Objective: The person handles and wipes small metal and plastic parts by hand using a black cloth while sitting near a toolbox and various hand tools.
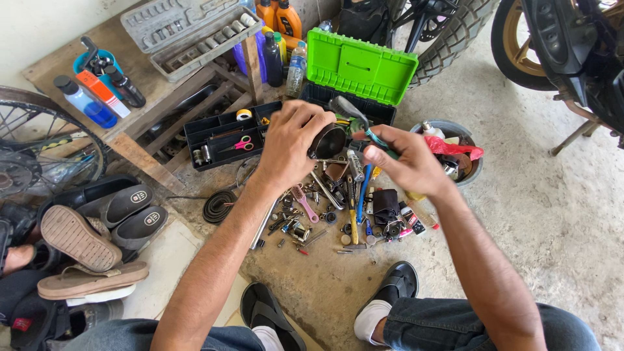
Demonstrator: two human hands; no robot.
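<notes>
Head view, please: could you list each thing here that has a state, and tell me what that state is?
Green toolbox lid: open, tipped back.
Black organizer tray: uncovered, pink scissors inside.
Grey socket case: open, sockets showing.
Left hand: closed on a dark round metal part.
Right hand: pinching a thin green-handled tool.
Small tools on the floor: scattered loose.
Grey bowl: filled with odds and a red rag.

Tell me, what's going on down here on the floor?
A person sits on the concrete floor over a scatter of small tools and parts. The left hand grips a dark round metal cup, while the right hand pinches a thin teal-handled tool beside it. An open green toolbox stands just behind.
</notes>
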